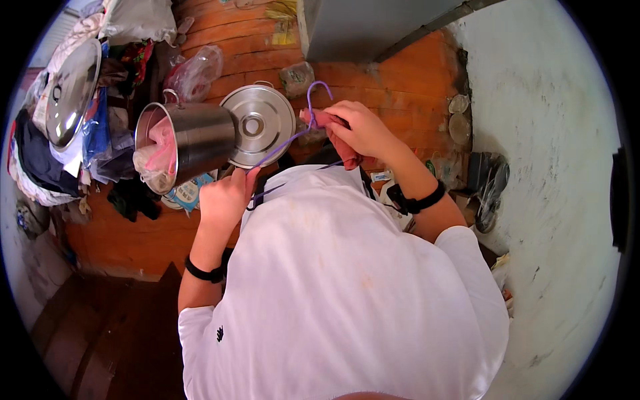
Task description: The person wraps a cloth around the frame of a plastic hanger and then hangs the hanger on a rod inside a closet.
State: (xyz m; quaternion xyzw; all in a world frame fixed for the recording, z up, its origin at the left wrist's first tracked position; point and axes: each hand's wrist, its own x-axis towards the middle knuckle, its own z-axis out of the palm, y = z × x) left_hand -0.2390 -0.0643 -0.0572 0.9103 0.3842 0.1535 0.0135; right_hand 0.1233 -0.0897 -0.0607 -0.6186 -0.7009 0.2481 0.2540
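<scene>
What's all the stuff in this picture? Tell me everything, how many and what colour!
Thin hook-topped hanger: one, purple, centre
Soft cloth: one, dusty red, beside the hanger's neck
Tall metal pot: one, silver, left of centre
Soft bundle: count unclear, pink and whitish, in the pot
Round knobbed metal lid: one, silver, right of the pot
Shiny metal lid: one, silver, far left
Heaped clothes: many, mixed colours, far left
Plank floor: one, orange-brown, underneath
Painted wall: one, pale, right
Small clutter: too jumbled to count
Short-sleeved shirt: one, white, worn
Wristbands: two, black, one per arm
Left hand: one, bare, on the hanger
Right hand: one, bare, gripping the cloth
</scene>
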